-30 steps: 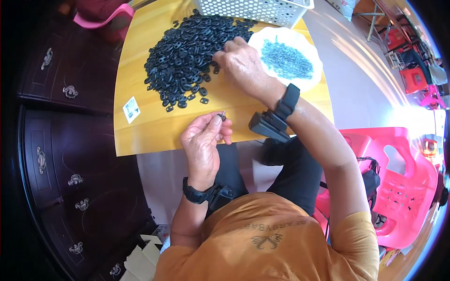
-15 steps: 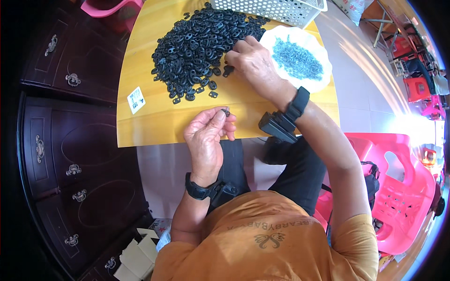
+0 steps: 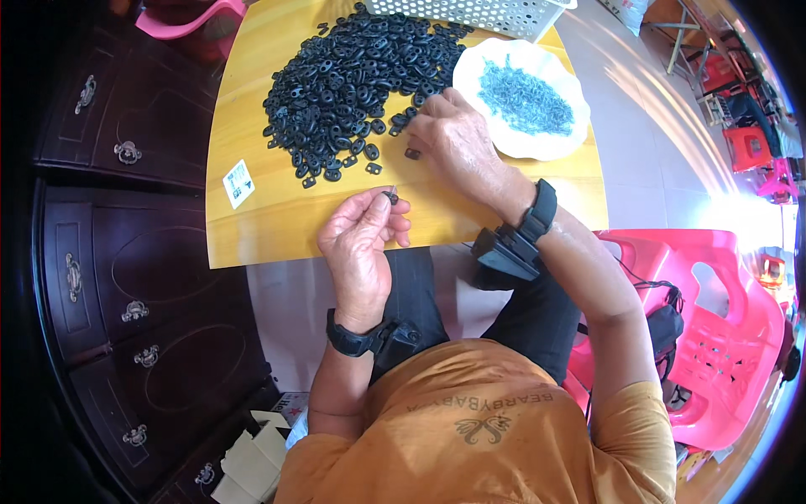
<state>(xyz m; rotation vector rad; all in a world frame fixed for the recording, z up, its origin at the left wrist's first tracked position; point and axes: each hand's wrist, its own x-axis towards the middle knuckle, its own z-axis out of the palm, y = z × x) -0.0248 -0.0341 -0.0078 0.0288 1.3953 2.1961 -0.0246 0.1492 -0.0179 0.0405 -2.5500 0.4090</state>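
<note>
My left hand [image 3: 363,235] is raised over the table's near edge, thumb and forefinger pinched on a small black cord lock part [image 3: 390,197]. A thin, shiny bit stands up from that part, probably a spring. My right hand [image 3: 453,139] is palm down at the near right side of a heap of black two-holed cord lock parts [image 3: 353,88]. Its fingers curl under, and the fingertips are hidden. One loose black part [image 3: 412,154] shows right beside them. Close to the right of this hand stands a white scalloped plate [image 3: 537,154] holding a mound of tiny metal springs [image 3: 527,99].
A white perforated basket [image 3: 478,15] sits at the table's far edge. The yellow wooden table [image 3: 294,231] bears a white label [image 3: 238,184] at left. Dark cabinets [image 3: 159,252] line the left side. A pink plastic chair [image 3: 714,361] is at my right.
My right hand has shifted slightly nearer to me along the heap's edge, and a loose black part now lies closer by its fingers. My left hand keeps its pinch.
</note>
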